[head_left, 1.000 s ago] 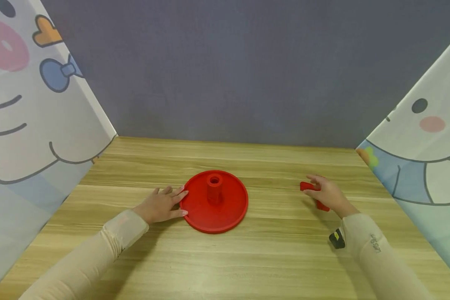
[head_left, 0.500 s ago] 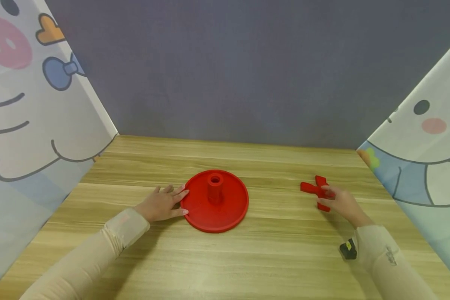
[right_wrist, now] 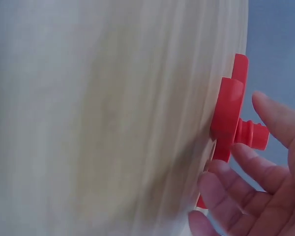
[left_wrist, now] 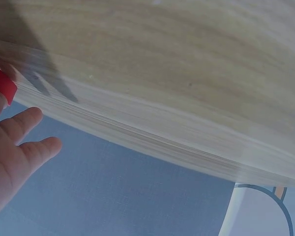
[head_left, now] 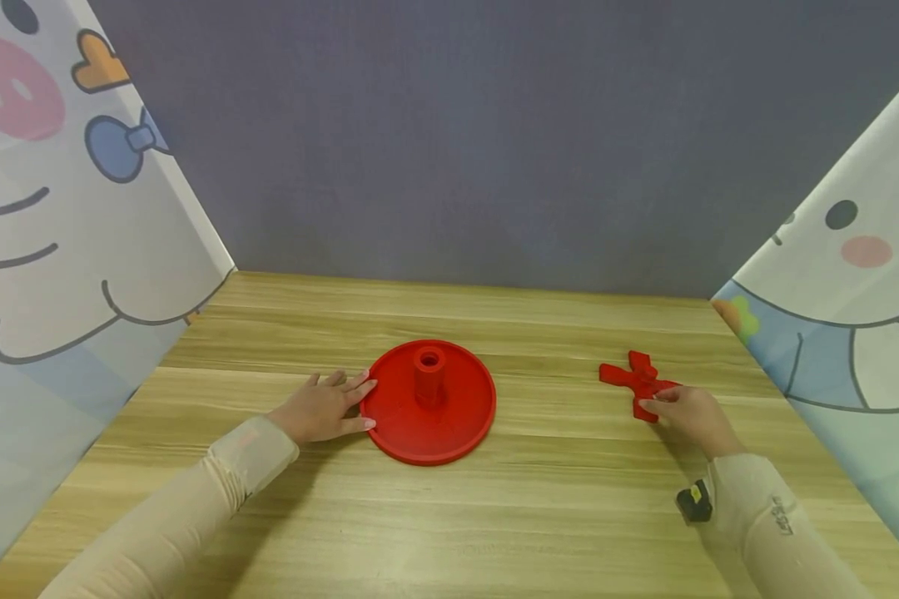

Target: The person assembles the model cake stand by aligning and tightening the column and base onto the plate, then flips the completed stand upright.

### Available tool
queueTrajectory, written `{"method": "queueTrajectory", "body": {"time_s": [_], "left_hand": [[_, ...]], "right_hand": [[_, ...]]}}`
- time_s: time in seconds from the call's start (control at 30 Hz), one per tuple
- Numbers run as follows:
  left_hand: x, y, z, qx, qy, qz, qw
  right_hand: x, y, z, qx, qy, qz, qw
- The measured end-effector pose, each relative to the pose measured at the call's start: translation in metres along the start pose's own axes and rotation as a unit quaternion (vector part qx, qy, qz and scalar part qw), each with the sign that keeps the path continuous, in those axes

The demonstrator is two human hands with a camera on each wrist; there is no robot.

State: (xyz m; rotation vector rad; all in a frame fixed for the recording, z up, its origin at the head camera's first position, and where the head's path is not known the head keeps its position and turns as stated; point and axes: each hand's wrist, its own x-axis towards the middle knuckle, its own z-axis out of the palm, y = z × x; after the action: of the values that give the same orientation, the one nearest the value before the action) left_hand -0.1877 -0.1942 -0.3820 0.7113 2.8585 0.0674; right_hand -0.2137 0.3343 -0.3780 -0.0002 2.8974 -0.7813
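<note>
A round red disc (head_left: 397, 441) with a raised rim lies on the wooden table, and a hollow red post (head_left: 429, 383) stands upright at its middle. My left hand (head_left: 318, 410) rests at the disc's left rim, fingers spread and fingertips over the edge. In the left wrist view only a corner of the disc (left_wrist: 1, 87) shows beside the fingers. At the right lies a red four-armed cross piece (head_left: 622, 376) with a short ridged peg (right_wrist: 253, 135) at its centre. My right hand (head_left: 692, 416) is at its right arm, thumb and fingers loosely bent and apart around the peg.
The wooden table (head_left: 449, 524) reaches back to a dark grey panel (head_left: 449, 150). Cartoon-printed cloth walls (head_left: 60, 274) flank it on both sides. A small black device (head_left: 693, 502) hangs at the right cuff.
My right hand has drawn back toward the right and near side, uncovering most of the cross piece, which stays in place. The left hand and the disc hold still.
</note>
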Motion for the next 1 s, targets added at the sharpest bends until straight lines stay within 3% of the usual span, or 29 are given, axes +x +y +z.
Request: {"method": "queueTrajectory", "body": {"time_s": [0.57, 1.0], "left_hand": [[0.000, 0.000, 0.001, -0.004, -0.002, -0.006, 1.0000], [0.000, 0.000, 0.001, 0.002, -0.002, -0.001, 1.0000]], "right_hand": [[0.015, -0.002, 0.011, 0.035, -0.043, 0.013, 0.9984], [0.028, -0.014, 0.019, 0.076, -0.058, -0.022, 0.9952]]}}
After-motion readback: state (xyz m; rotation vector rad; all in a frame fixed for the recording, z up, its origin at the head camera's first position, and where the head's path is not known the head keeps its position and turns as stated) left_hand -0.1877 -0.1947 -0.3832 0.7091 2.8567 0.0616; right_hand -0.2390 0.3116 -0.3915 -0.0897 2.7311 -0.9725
